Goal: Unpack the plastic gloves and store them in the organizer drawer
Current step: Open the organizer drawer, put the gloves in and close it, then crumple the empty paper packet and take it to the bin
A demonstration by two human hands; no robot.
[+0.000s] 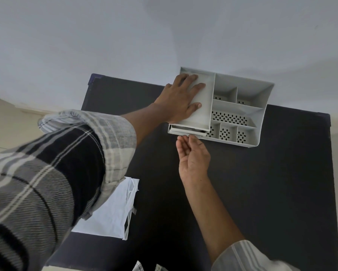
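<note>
A grey plastic organizer [260, 118] with several perforated compartments stands at the far edge of the dark table. My left hand [181, 96] lies flat on the organizer's closed top at its left side, fingers spread. Below that top, the drawer [185, 131] shows its pale front, nearly flush with the organizer. My right hand [192, 155] is palm up just in front of the drawer, its fingertips touching the drawer's front lip. A white plastic package [113, 210], flat and partly under my left sleeve, lies on the near left of the table. No loose gloves are visible.
The dark table [262, 192] ends at a white wall behind the organizer. Pale floor shows at the left and right of the table. Some fabric and a small object peek in at the bottom edge [144, 267].
</note>
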